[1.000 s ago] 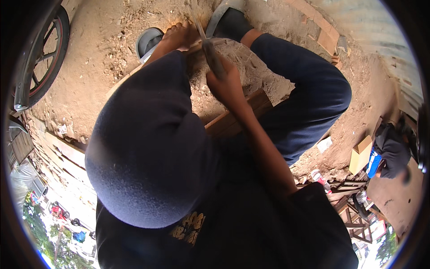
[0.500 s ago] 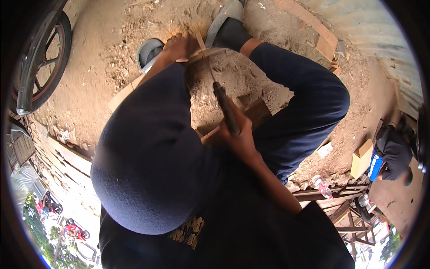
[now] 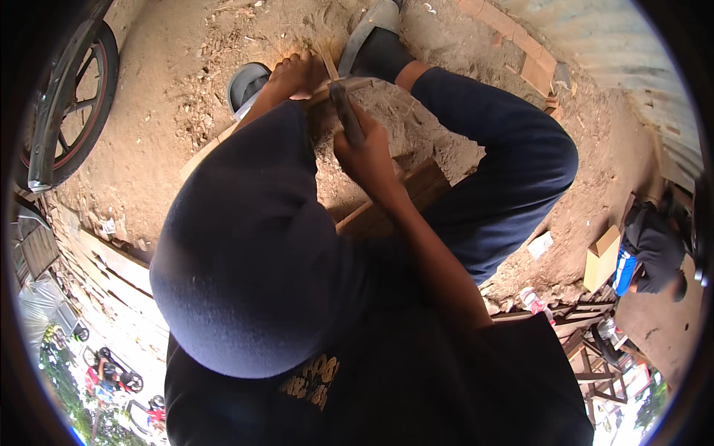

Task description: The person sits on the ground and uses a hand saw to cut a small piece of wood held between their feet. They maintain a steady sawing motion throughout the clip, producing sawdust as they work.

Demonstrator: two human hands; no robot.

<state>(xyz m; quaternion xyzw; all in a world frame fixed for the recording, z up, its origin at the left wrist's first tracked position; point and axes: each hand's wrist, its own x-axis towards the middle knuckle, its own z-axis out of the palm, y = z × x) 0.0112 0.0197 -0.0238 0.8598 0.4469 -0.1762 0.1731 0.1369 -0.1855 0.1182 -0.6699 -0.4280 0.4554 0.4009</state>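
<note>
My right hand [image 3: 364, 152] is wrapped around the dark round handle of a hand tool [image 3: 344, 111]. The tool's tip meets a pale wooden strip [image 3: 349, 85]; its blade is hard to see now, so I cannot tell its exact kind. At the strip's far side my left hand [image 3: 294, 74] presses down with curled fingers, close to a narrow upright piece of wood [image 3: 327, 63]. Pale dust lies on the ground around that spot. The strip runs off toward the lower left, partly hidden behind my dark-clad left leg [image 3: 238, 245].
A brown wooden block [image 3: 420, 189] lies between my legs. My feet wear grey-black slides [image 3: 249, 83]. At left stands a motorcycle wheel [image 3: 89, 97]. To the right are a cardboard box [image 3: 601, 260], a person in dark clothes [image 3: 654, 245], a plastic bottle [image 3: 534, 303] and a corrugated metal wall [image 3: 632, 52].
My right hand has pushed the tool forward, away from my body, so its handle now reaches the wooden strip and its thin blade no longer shows. My left hand stays in place.
</note>
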